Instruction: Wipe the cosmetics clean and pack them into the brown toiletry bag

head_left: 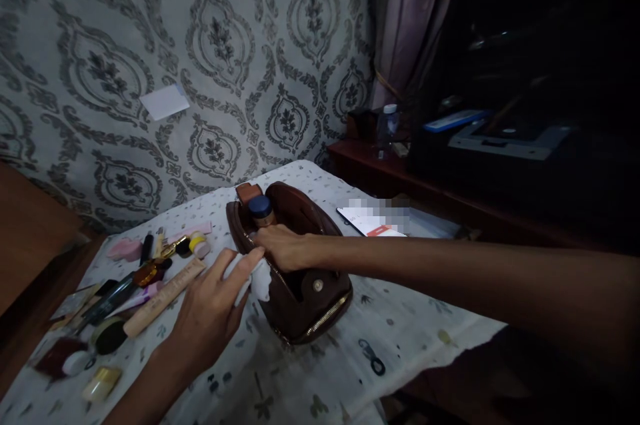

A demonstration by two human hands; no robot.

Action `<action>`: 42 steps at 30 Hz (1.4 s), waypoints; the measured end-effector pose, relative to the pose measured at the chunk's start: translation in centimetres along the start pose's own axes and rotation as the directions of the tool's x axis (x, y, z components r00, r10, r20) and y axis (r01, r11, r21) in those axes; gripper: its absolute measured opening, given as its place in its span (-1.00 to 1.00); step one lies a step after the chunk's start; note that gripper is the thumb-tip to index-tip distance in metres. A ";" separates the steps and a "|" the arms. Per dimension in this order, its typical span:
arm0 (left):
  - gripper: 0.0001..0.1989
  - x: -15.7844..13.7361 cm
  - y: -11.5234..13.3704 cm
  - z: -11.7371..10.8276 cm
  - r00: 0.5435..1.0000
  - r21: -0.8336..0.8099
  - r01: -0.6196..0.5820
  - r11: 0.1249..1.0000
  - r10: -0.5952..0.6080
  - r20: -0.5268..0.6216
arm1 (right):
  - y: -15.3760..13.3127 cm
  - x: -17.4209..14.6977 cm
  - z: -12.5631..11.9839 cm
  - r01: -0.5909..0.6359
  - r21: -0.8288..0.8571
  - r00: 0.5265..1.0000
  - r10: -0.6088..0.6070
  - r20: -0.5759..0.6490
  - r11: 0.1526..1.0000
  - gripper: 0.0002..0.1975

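A brown toiletry bag (290, 325) with a gold zipper lies open on the table. My right hand (283, 246) reaches into it, and its fingers are hidden from sight. Just behind that hand, inside the bag, stands a container with a dark blue cap (259, 206). My left hand (213, 301) is at the bag's left edge, fingers bent and closed on a white crumpled tissue (261, 279). The tissue lies against the bag's side.
Left of the bag, several cosmetics lie spread out, among them a beige tube (163, 298), a green-lidded jar (109, 335) and a yellow-capped bottle (199, 245). A lit phone (367, 221) rests to the right. Farther back stands a clear plastic bottle (387, 128).
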State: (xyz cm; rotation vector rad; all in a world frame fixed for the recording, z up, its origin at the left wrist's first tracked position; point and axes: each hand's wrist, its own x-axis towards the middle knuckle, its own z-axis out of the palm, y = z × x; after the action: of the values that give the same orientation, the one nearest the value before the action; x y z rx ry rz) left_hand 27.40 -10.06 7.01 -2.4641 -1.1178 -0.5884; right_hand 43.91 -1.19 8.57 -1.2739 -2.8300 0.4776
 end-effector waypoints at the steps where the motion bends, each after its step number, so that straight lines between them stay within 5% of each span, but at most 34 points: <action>1: -0.56 0.0 0.0 0.0 1.000 -0.005 0.004 1.000 -0.004 0.003 | 0.2 0.0 -0.3 0.004 -0.006 1.000 -0.004 -0.026 1.000 -0.83; 10: -0.55 0.1 0.1 -0.1 1.000 0.002 0.006 1.000 -0.006 0.022 | 1.1 1.8 -2.4 -0.151 0.118 0.942 0.179 -0.283 0.981 -0.59; 17: -0.55 0.2 0.1 0.0 1.000 -0.022 0.017 1.000 -0.016 0.021 | 0.6 4.5 -5.0 -0.199 0.183 0.934 0.243 -0.260 0.963 -0.67; 25: -0.55 0.2 -0.1 0.2 0.999 -0.028 0.019 0.999 -0.018 0.032 | 1.7 7.9 -4.5 -0.267 0.207 0.902 0.320 -0.291 0.941 -0.65; 42: -0.53 0.2 -0.1 0.1 0.998 -0.038 0.034 0.999 -0.031 0.057 | 2.0 6.8 -4.5 -0.194 0.194 0.923 0.246 -0.297 0.962 -0.67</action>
State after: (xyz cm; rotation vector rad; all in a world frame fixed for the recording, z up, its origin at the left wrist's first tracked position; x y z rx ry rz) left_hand 27.49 -9.85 7.07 -2.5141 -1.1806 -0.5586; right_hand 41.35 6.26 11.51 -1.4914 -2.3478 0.4451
